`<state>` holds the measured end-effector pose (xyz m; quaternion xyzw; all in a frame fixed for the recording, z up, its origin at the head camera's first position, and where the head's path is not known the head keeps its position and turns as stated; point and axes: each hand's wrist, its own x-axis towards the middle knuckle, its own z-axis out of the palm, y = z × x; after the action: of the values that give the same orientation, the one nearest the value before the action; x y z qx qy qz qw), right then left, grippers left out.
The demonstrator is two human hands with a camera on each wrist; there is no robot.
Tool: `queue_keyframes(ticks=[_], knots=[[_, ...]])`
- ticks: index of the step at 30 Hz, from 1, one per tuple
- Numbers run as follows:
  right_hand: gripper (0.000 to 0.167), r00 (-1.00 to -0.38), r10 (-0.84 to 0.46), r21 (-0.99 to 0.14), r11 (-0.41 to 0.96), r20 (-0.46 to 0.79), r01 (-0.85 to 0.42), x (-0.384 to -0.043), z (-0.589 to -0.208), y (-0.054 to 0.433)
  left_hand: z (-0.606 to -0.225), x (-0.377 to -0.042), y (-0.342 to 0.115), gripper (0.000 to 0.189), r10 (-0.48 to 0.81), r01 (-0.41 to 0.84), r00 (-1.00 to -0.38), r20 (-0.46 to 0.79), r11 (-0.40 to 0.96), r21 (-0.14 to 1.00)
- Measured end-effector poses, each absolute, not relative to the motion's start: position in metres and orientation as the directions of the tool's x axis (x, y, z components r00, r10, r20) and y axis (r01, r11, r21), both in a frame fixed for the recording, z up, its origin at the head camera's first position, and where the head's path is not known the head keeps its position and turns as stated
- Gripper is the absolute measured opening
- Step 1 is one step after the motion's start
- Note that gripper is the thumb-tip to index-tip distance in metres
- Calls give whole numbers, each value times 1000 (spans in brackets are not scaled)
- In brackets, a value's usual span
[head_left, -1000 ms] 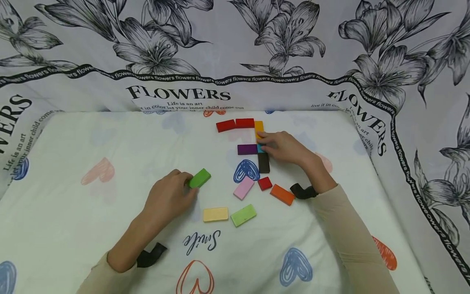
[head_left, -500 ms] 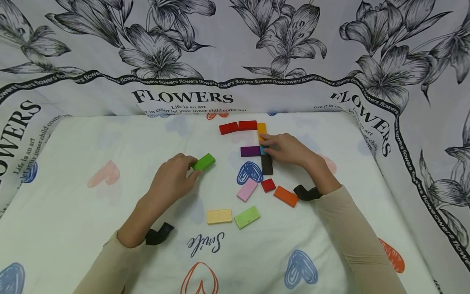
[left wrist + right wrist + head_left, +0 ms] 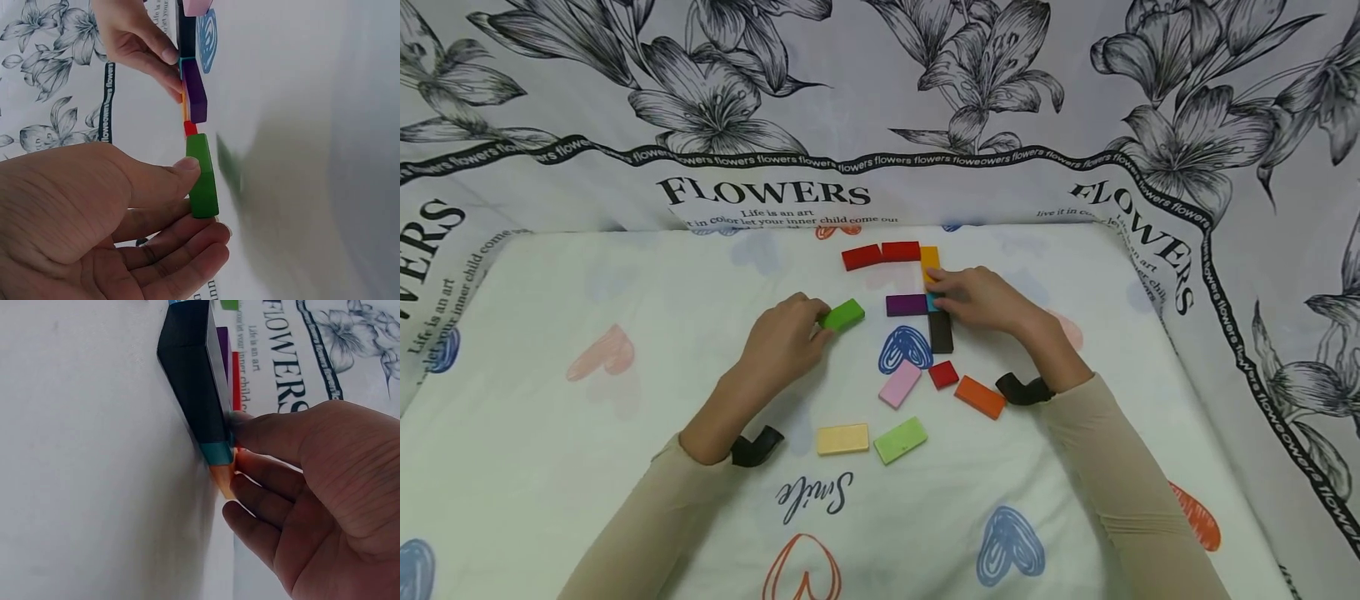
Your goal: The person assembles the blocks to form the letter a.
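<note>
Where green block (image 3: 844, 315) is pinched: by left hand (image 3: 782, 337), far end left free.
Yellow block (image 3: 930, 260): touched, perhaps steadied, by right hand (image 3: 976, 298), fingers slightly spread.

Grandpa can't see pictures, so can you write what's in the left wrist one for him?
A left hand pinches a green block between thumb and fingers. Beyond it, a right hand is beside a black block and a purple block on a white cloth.

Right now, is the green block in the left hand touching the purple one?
Apart. The head view shows a strip of white cloth between the green block and the purple block.
</note>
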<state>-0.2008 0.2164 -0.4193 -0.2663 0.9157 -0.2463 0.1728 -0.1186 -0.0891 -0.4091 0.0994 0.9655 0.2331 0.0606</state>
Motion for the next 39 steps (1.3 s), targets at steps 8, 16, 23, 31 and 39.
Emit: queue_keyframes(ticks=[8, 16, 23, 31, 39], knots=[[43, -812, -556, -539, 746, -177, -392, -200, -412, 219, -407, -135, -74, 32, 247, 176, -964, -100, 871, 458], [42, -807, -566, -542, 738, -172, -402, -204, -412, 217, -405, -140, -66, 31, 239, 158, -961, -143, 891, 425], [42, -794, -577, -520, 746, -192, -416, -202, -416, 213, -409, -133, -64, 32, 210, 120, -962, -172, 898, 424], [42, -808, -557, -512, 760, -194, -401, -198, -414, 211, -410, -135, -65, 31, 236, 161, -962, -138, 897, 412], [42, -816, -546, -520, 761, -192, -387, -196, -416, 211, -412, -136, -64, 32, 253, 174, -956, -148, 897, 407]])
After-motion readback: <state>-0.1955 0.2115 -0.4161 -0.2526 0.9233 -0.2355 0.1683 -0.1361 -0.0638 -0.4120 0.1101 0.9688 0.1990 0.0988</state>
